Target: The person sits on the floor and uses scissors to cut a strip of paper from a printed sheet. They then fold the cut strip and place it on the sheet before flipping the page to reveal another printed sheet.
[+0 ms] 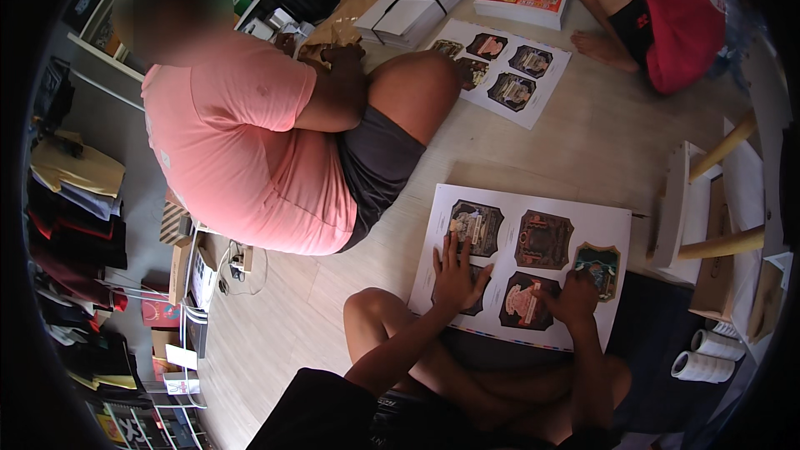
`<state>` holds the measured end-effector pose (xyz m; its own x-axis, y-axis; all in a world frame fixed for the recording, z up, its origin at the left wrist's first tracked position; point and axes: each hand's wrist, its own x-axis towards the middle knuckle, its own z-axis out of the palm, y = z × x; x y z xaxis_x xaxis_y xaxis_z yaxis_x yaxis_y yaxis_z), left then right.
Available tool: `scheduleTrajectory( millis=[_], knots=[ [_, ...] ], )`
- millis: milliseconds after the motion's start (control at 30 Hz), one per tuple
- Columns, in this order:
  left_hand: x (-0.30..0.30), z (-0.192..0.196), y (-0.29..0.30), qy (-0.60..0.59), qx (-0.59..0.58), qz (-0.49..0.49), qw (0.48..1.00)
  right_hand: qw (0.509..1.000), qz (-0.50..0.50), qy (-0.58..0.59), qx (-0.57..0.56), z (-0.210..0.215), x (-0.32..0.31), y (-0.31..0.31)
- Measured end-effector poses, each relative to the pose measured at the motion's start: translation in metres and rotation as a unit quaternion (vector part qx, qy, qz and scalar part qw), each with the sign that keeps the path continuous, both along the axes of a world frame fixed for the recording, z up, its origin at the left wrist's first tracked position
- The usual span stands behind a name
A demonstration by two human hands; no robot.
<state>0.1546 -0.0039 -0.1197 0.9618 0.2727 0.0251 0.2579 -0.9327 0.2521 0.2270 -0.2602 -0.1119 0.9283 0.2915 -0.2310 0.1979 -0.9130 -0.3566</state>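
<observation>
The left hand (457, 277) lies flat, fingers spread, on a large white printed sheet of dark shield-shaped labels (533, 200) on the floor at twelve o'clock from the knees; the right hand (572, 298), at three o'clock, curls, pinching a label's edge

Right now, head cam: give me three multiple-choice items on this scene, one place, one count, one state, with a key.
1. Where does the left hand rest?
A. on the printed sheet
B. on the paper rolls
C. on the tied stack

2. How many shaped prints show on that sheet?
A. two
B. five
C. nine

3. How is the left hand posed?
A. fist
B. flat, fingers spread
C. gripping a tool

Key: A, its palm lies on the sheet's left part; B, three above, two below; B, the fingers fan out flat. The right hand presses the lower middle print.
</observation>
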Motion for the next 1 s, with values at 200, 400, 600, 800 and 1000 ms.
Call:
scheduleTrajectory(
  millis=[200, 400, 600, 800, 1000],
  knots=[
    [-0.001, 0.002, 0.001, 0.003, 0.001, 0.001, 1.0, 1.0, -0.003, -0.005, 0.009, 0.005, 0.001, 0.002],
    [0.001, 0.004, 0.001, 0.005, 0.005, -0.002, 1.0, 1.0, 0.001, -0.029, 0.009, 0.006, 0.001, 0.003],
    [0.0, 0.003, 0.001, -0.004, 0.008, -0.004, 1.0, 1.0, 0.005, -0.016, 0.016, 0.005, 0.002, 0.001],
    [-0.001, 0.003, 0.001, -0.003, 0.013, -0.003, 1.0, 0.999, 0.017, -0.024, 0.02, 0.004, 0.003, 0.0],
    [0.0, 0.002, -0.001, -0.012, 0.015, -0.001, 1.0, 0.999, 0.018, -0.017, 0.025, 0.0, 0.003, -0.002]
  ],
)
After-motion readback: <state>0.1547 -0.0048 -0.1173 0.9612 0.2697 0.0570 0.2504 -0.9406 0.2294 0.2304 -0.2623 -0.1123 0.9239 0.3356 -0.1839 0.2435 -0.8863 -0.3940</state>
